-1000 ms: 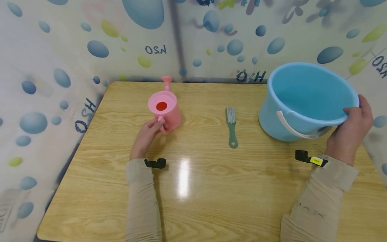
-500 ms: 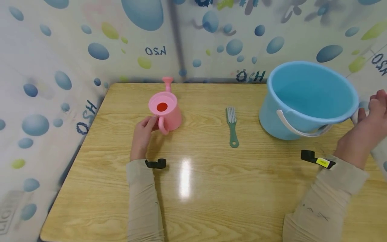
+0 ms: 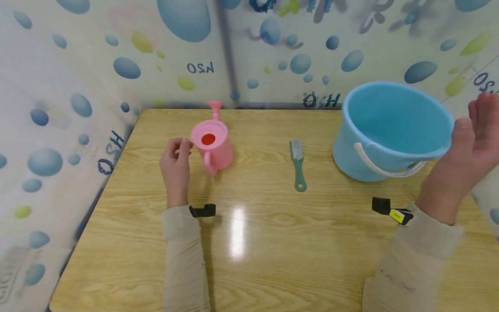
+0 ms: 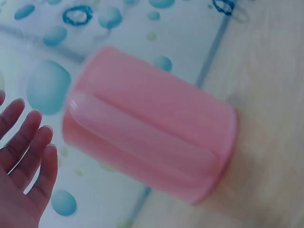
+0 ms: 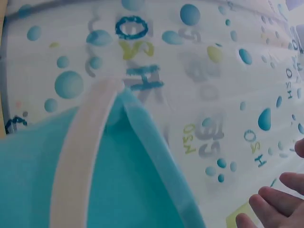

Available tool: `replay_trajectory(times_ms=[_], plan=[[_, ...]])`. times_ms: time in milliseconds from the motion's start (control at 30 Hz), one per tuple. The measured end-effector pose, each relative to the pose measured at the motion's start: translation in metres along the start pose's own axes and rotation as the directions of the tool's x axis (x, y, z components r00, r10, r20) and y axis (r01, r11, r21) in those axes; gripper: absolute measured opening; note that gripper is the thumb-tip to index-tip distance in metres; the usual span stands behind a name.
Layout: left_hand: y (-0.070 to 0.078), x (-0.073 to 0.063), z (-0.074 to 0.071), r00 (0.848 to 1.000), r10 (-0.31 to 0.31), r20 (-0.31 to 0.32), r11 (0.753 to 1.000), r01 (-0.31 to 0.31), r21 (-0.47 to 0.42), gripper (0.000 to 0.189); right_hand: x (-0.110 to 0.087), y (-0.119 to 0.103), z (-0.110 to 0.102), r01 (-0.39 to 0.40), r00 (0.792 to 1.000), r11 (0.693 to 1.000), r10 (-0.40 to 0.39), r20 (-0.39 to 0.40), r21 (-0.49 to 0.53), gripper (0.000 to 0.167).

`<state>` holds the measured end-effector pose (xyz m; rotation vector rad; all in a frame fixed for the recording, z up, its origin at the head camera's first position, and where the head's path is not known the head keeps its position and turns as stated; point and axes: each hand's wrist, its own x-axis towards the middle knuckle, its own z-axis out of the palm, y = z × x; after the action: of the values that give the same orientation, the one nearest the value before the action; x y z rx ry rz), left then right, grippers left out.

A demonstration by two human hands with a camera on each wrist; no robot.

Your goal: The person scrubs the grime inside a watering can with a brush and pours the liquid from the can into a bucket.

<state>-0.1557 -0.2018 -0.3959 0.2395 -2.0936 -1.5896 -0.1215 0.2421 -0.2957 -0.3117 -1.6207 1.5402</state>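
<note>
On the left of the table stands a pink watering can (image 3: 218, 149), upright, its spout toward the wall and its handle toward me. My left hand (image 3: 176, 169) is just left of the can; the left wrist view shows a gap between its relaxed fingers (image 4: 35, 152) and the can. At the right stands a light blue bucket (image 3: 362, 151), upright, its white handle (image 3: 378, 167) hanging down at the front. My right hand (image 3: 460, 169) is raised beside the bucket's right rim, fingers extended, holding nothing. In the right wrist view its fingers (image 5: 275, 202) are apart from the bucket.
Between can and bucket a green brush (image 3: 299, 167) lies on the wooden table (image 3: 273, 242), bristles up and toward the wall. A patterned curtain-like wall (image 3: 249, 56) rises right behind the table and along its left side.
My right hand has let go of the bucket rim and lifted. My left hand has released the watering can's handle and drawn left. Can, brush and bucket stay in place.
</note>
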Motion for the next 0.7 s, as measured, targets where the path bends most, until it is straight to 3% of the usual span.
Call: replay_trajectory(times_ms=[67, 133, 267, 333, 467, 700], plan=[[0.005, 0.000, 0.005, 0.995, 0.100, -0.005, 0.994, -0.100, 0.051, 0.024, -0.011, -0.009, 0.010, 0.067, 0.996, 0.998, -0.067, 0.062, -0.002, 0.040], [0.012, -0.002, 0.011, 0.974, 0.226, 0.004, 0.969, -0.225, 0.101, 0.022, -0.024, -0.017, 0.019, 0.157, 0.978, 0.988, -0.155, 0.138, -0.002, 0.040], [0.030, -0.008, 0.028, 0.894, 0.440, 0.084, 0.887, -0.447, 0.111, 0.017, -0.046, -0.027, 0.036, 0.223, 0.924, 0.973, -0.231, 0.306, 0.060, 0.039], [0.036, -0.011, 0.038, 0.854, 0.500, 0.144, 0.847, -0.517, 0.121, 0.017, -0.054, -0.026, 0.043, 0.296, 0.872, 0.955, -0.277, 0.404, 0.017, 0.039], [0.045, -0.021, 0.057, 0.796, 0.547, 0.258, 0.789, -0.593, 0.157, 0.022, -0.066, -0.011, 0.059, 0.408, 0.777, 0.911, -0.309, 0.549, -0.065, 0.040], [0.049, -0.037, 0.084, 0.727, 0.537, 0.428, 0.749, -0.644, 0.155, 0.024, -0.082, 0.022, 0.079, 0.511, 0.622, 0.857, -0.317, 0.716, -0.064, 0.044]])
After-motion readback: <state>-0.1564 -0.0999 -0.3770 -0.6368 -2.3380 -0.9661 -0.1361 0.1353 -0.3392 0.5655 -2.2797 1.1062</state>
